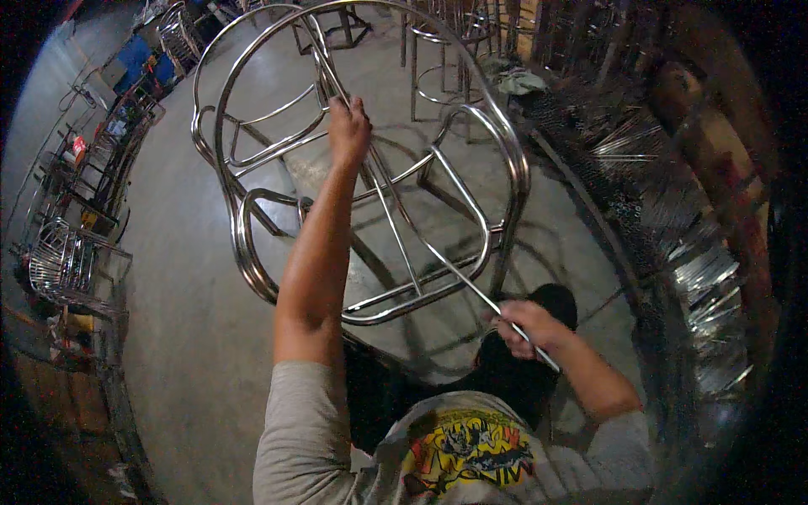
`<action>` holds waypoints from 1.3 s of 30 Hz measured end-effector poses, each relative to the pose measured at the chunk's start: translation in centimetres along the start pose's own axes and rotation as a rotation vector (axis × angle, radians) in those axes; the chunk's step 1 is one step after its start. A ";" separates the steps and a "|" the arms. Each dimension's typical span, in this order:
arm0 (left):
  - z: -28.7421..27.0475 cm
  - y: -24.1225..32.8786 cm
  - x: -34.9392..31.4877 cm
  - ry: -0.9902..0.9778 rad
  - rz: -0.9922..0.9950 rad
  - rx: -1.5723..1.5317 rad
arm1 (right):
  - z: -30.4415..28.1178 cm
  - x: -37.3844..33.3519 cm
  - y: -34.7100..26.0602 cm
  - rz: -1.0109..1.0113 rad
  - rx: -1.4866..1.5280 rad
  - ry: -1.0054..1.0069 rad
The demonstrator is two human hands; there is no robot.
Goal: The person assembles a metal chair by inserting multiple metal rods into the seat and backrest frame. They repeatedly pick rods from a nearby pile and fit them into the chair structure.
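Note:
A large frame of bent, shiny metal tubing (513,168) stands before me on the floor, its rounded loops crossing one another. My right hand (528,328) is closed around a thin straight metal rod (461,276) near its lower end, beside my dark-clad knee. From there the rod slants up and left through the frame toward my left hand (349,130). That hand, at the end of my outstretched arm, is wrapped round the rod in the frame's middle. Whether its fingers also touch the frame's tubing, I cannot tell.
Shiny metal rods and pieces (707,273) lie piled along the right side. Tall metal stool frames (438,76) stand at the back right. On the left are a shiny ribbed metal seat (63,261) and cluttered racks (93,168). Grey concrete floor (181,337) lies between.

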State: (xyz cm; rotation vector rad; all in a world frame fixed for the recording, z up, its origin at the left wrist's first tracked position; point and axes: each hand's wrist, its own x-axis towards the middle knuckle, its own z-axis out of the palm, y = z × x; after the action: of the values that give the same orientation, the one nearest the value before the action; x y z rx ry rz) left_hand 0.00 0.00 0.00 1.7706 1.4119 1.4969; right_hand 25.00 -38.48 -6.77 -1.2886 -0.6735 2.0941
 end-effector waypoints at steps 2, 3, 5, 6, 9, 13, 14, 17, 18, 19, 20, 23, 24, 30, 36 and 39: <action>1.6 -1.8 0.3 -0.014 0.032 0.178 | 0.8 -0.4 -0.2 0.050 0.121 0.029; 2.4 -2.5 0.7 -0.030 0.038 0.141 | 1.1 -0.4 -0.5 0.053 0.153 0.076; 4.1 -3.4 2.7 -0.066 0.052 0.049 | 1.6 0.2 -1.7 0.043 0.173 0.127; 4.8 -3.9 3.9 -0.018 0.028 0.230 | 1.5 0.9 -2.4 0.032 0.156 0.126; 5.2 -4.9 7.0 -0.021 0.100 0.179 | 1.1 3.3 -5.0 0.003 0.126 0.078; 4.8 -6.3 10.8 0.016 0.082 0.231 | 0.7 6.2 -7.3 0.002 0.040 0.028; 4.5 -6.5 11.3 -0.007 0.065 0.216 | 0.7 6.5 -7.8 -0.002 0.019 0.020; 4.1 -6.9 12.4 -0.033 0.038 0.267 | 0.7 7.3 -8.8 -0.010 -0.015 0.003; 4.0 -6.9 12.5 -0.008 0.044 0.261 | 0.7 7.5 -9.0 -0.009 0.002 -0.002; 4.1 -6.9 12.5 0.007 0.039 0.252 | 0.7 7.6 -9.1 -0.001 0.022 -0.002; 4.1 -6.8 12.6 0.025 0.038 0.240 | 0.7 7.7 -9.0 -0.011 0.020 0.010; 3.9 -6.6 12.7 -0.021 0.031 0.146 | 0.9 8.4 -8.3 -0.007 0.001 0.045; 3.7 -6.4 12.8 -0.032 0.034 0.138 | 0.9 9.0 -8.0 -0.004 -0.021 0.059; 3.3 -7.3 12.7 -0.082 0.008 -0.053 | 2.7 12.7 -5.7 -0.069 -0.176 0.168; 1.7 -9.4 2.8 0.057 0.123 0.002 | 2.6 16.9 -5.6 -0.162 -0.577 0.164; -2.3 -9.5 -9.6 -0.273 -0.069 0.211 | 1.9 18.3 -5.2 -0.272 -0.671 0.177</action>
State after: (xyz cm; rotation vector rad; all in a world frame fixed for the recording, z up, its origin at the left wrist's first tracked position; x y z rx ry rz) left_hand -5.06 -5.33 -11.53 1.9420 1.5144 1.0554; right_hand 17.81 -22.17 -13.65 -1.5881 -1.4559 1.5558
